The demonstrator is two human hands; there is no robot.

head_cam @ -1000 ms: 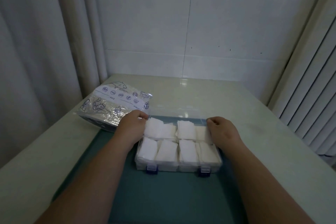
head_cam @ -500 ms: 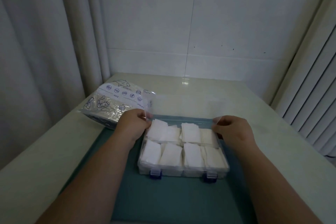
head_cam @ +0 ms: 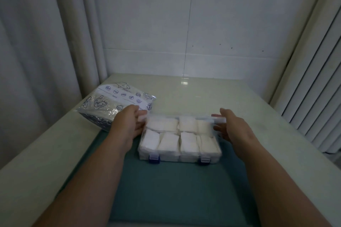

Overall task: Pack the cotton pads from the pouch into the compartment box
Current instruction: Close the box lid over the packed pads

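A clear compartment box (head_cam: 178, 158) with two blue latches stands on a green mat. White cotton pads (head_cam: 168, 142) fill all the compartments I can see. Its transparent lid (head_cam: 186, 117) is tilted low over the back row of pads. My left hand (head_cam: 129, 123) pinches the lid's left corner between thumb and fingers. My right hand (head_cam: 227, 125) pinches the lid's right corner the same way. The printed plastic pouch (head_cam: 112, 103) lies flat to the left, behind my left hand.
The green mat (head_cam: 166, 193) covers the near middle of a pale table (head_cam: 212, 94). A curtain (head_cam: 36, 61) hangs at the left, slatted blinds (head_cam: 317, 97) at the right, and a tiled wall (head_cam: 184, 33) closes the back.
The lid lay open behind the box, then rose in both hands, and has now swung forward and down over the pads. The view has shifted slightly.
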